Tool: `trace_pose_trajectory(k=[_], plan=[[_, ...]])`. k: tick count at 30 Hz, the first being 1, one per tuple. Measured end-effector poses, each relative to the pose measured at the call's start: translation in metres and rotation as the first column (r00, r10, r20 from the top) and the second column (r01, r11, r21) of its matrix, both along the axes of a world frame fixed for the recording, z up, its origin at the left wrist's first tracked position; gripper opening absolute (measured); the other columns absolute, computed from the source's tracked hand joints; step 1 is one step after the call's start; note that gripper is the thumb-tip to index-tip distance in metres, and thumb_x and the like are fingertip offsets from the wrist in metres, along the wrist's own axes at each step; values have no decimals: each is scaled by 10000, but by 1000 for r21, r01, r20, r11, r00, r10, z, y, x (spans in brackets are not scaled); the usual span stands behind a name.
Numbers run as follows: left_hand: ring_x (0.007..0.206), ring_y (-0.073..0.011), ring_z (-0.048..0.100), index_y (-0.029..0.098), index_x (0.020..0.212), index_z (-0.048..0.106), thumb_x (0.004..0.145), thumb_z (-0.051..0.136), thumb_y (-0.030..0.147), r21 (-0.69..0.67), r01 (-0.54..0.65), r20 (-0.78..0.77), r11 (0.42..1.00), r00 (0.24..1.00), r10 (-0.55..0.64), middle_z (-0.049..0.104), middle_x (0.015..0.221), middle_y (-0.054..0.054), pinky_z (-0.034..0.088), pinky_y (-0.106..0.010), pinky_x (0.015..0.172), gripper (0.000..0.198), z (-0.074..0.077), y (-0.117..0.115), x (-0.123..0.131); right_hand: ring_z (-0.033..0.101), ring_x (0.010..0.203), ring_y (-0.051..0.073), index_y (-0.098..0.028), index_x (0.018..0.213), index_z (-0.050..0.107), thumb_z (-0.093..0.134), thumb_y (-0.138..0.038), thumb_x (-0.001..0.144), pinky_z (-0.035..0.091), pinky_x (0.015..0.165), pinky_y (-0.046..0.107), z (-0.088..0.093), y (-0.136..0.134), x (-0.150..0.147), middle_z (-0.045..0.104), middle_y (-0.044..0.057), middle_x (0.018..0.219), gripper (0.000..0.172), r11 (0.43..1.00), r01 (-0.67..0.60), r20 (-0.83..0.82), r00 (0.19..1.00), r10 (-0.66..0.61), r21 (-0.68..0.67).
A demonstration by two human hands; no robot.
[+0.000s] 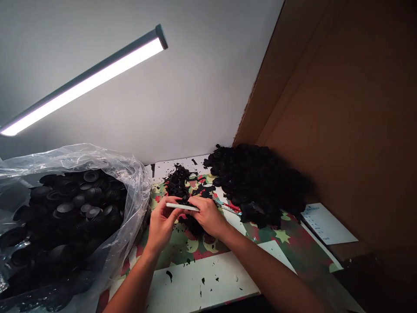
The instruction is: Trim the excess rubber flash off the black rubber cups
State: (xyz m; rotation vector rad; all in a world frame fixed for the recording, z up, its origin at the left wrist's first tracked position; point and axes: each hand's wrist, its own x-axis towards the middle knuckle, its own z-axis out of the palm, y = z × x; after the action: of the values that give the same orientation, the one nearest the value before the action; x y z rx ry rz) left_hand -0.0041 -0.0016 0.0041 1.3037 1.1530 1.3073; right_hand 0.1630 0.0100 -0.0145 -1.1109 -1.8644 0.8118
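Note:
Both of my hands are close together above the camouflage-patterned sheet, fingers curled inward. My right hand is closed around a slim white bar-shaped tool, which sticks out leftward across the fingers of my left hand. My left hand is closed in a pinch, with its thumb just under the white bar. Between the hands a bit of black material shows; its shape is mostly hidden by my fingers. Black scraps lie beneath my hands, and a heap of thin black trimmings lies just beyond them.
At left, a clear plastic bag holds many round black ribbed parts. A large pile of black pieces is at right, beside a red and pale-blue tool. A cardboard wall and white paper stand further right.

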Motion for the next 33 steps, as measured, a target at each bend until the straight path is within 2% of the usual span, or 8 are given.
trace_pose_trajectory(k=[9, 12, 15, 20, 23, 27, 30, 33], plan=[[866, -180, 652, 193, 715, 605, 821, 761, 387, 241, -128, 216, 962, 973, 75, 705, 926, -44, 512, -288, 808, 271, 5, -16, 16, 401, 583, 119, -209, 670, 482, 504, -437, 900, 337, 572, 243, 31, -12, 4, 427, -44, 621, 324, 982, -103, -328, 944, 46, -160], [830, -163, 680, 206, 751, 601, 809, 776, 409, 262, -201, 365, 944, 926, 96, 695, 914, -7, 536, -299, 829, 274, 16, -14, 12, 393, 578, 118, -209, 671, 477, 524, -452, 883, 333, 563, 243, 27, -10, 8, 429, -43, 623, 326, 976, -106, -370, 929, 29, -192], [817, -137, 694, 223, 777, 582, 762, 824, 400, 300, -330, 503, 895, 852, 145, 691, 950, 32, 555, -297, 857, 301, 32, -7, -1, 406, 576, 125, -209, 672, 494, 532, -475, 882, 333, 559, 243, 15, -1, 19, 427, -45, 606, 341, 977, 22, -334, 938, -95, -214], [640, -110, 646, 213, 846, 578, 722, 838, 470, 23, -43, 417, 999, 909, 29, 714, 1050, -30, 557, -251, 606, 387, 33, -2, -9, 481, 624, 151, -194, 556, 534, 696, -487, 812, 341, 579, 249, -9, 18, 32, 494, -24, 638, 421, 981, 114, 77, 992, -103, -160], [506, -69, 572, 218, 823, 531, 745, 815, 479, -111, -28, 429, 993, 900, 73, 715, 979, 1, 464, -193, 450, 393, 19, -1, -7, 525, 638, 162, -195, 567, 625, 734, -502, 809, 366, 581, 258, -13, 20, 36, 531, -2, 691, 405, 980, 168, 182, 972, -148, -102], [504, -65, 562, 202, 827, 569, 621, 872, 549, -152, 11, 437, 988, 898, 57, 703, 885, -9, 479, -193, 467, 505, 9, 1, -7, 590, 674, 191, -224, 776, 772, 667, -521, 873, 433, 634, 290, -9, 16, 40, 626, 35, 743, 329, 975, 217, 91, 973, -213, -40], [524, -77, 593, 191, 880, 615, 489, 965, 397, -140, 45, 362, 989, 932, 8, 699, 876, -11, 513, -203, 504, 564, 6, 0, -5, 630, 718, 211, -214, 807, 778, 618, -534, 894, 467, 668, 306, -2, 10, 32, 705, 67, 780, 369, 968, 234, -90, 966, -241, -88], [532, -104, 634, 198, 934, 658, 586, 918, 295, -124, 72, 225, 990, 973, -43, 686, 891, -8, 531, -225, 507, 446, 1, -1, -2, 631, 657, 201, -198, 767, 755, 629, -564, 849, 472, 624, 294, 5, 2, 15, 710, 47, 702, 396, 962, 117, -238, 955, -177, -245]])
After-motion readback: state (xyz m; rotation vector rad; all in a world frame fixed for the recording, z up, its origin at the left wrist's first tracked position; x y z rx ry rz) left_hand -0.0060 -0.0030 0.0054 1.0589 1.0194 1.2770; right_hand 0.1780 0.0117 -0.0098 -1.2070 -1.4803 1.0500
